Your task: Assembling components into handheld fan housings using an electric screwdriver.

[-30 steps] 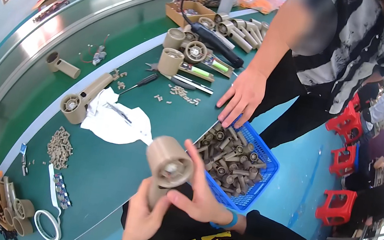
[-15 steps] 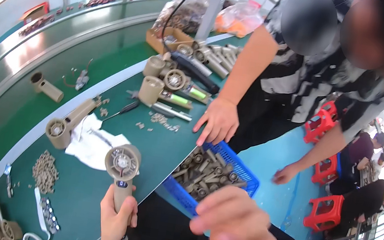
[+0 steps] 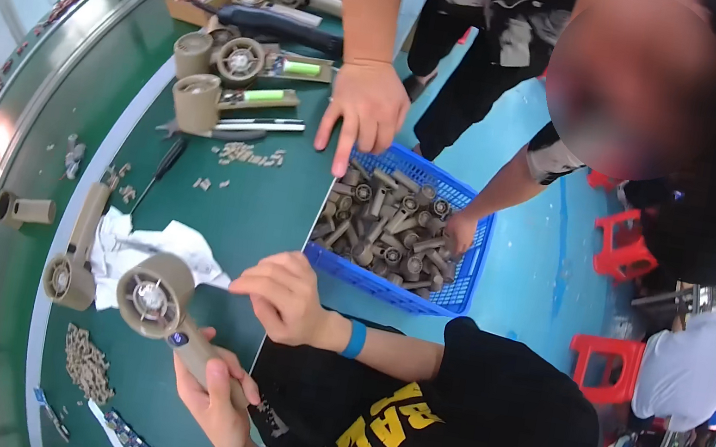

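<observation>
The handheld fan (image 3: 178, 332) looks smooth, matt plastic, the basket (image 3: 371, 286) glossier plastic, the tabletop (image 3: 261, 217) smooth.

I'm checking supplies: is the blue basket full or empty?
Not empty, though not brimful: many brown fan parts are heaped in the blue basket, and bare inner wall shows at the right.

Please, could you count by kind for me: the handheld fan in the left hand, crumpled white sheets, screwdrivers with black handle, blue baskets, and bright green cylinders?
Handheld fan in the left hand: 1
Crumpled white sheet: 1
Black-handled screwdriver: 1
Blue basket: 1
Bright green cylinders: 2
Total: 6
</observation>
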Demonstrator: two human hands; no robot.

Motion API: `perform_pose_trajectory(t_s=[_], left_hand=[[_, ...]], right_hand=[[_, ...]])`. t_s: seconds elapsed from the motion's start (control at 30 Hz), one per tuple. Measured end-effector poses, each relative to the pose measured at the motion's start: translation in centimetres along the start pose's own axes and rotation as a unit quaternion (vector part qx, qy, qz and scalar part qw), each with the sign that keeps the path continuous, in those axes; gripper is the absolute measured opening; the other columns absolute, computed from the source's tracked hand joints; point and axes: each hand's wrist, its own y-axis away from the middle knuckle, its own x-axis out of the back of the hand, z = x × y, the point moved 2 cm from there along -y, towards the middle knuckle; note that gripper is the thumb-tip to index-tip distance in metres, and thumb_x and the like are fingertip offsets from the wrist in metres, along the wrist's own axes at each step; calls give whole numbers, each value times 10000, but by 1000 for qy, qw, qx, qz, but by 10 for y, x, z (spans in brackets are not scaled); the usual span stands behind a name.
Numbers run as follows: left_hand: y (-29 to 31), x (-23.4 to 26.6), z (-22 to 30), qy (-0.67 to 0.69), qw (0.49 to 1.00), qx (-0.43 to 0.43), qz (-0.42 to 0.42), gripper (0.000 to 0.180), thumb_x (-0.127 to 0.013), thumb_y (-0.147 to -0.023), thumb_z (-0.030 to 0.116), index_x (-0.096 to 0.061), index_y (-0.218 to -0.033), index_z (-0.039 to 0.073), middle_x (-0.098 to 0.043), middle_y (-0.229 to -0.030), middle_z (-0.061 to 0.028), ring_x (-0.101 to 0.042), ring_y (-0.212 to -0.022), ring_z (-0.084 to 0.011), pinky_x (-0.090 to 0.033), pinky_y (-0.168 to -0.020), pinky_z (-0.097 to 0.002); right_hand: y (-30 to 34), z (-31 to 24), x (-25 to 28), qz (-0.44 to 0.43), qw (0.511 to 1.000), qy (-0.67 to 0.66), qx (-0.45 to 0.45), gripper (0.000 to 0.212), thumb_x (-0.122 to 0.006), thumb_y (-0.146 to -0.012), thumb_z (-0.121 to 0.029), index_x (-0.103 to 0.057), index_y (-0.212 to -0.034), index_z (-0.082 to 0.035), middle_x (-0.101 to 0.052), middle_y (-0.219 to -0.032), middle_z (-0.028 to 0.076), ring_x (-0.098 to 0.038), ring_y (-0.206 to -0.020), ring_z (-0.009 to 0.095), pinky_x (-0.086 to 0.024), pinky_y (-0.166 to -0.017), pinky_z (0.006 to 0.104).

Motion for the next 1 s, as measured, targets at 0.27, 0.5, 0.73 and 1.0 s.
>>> perform_pose_trajectory(t_s=[0.27,0.5,0.73,1.0], left_hand=[[4,-18,16,-79,996,25,16,375,-578,-943,160,-434,-1242,-14,-492,-685,-20,-365,-471,-38,-336,-419,-191],[4,-15,14,-71,997,21,-12,447,-594,-950,217,-406,-1264,-40,-497,-704,-35,-366,-467,-56,-328,-422,-199],[3,-6,12,-80,995,24,-46,421,-569,-958,176,-393,-1285,-23,-513,-710,-33,-413,-478,-71,-330,-436,-201],[5,-5,9,-68,996,35,-38,354,-544,-965,142,-412,-1249,-23,-536,-711,-43,-442,-474,-71,-327,-430,-199]], right_hand=[[12,2,0,-35,999,-15,37,287,-594,-711,-40,-654,-980,-120,-626,-1002,18,-574,-914,236,-432,-756,373],[11,6,0,-40,997,5,70,247,-586,-715,-68,-648,-950,-117,-621,-1005,14,-569,-920,225,-422,-775,358],[13,2,-10,-10,999,17,51,183,-540,-749,-108,-652,-893,-109,-634,-975,20,-569,-894,232,-419,-784,360],[18,2,-9,6,999,36,34,195,-520,-767,-114,-676,-884,-125,-657,-964,0,-572,-858,215,-406,-767,353]])
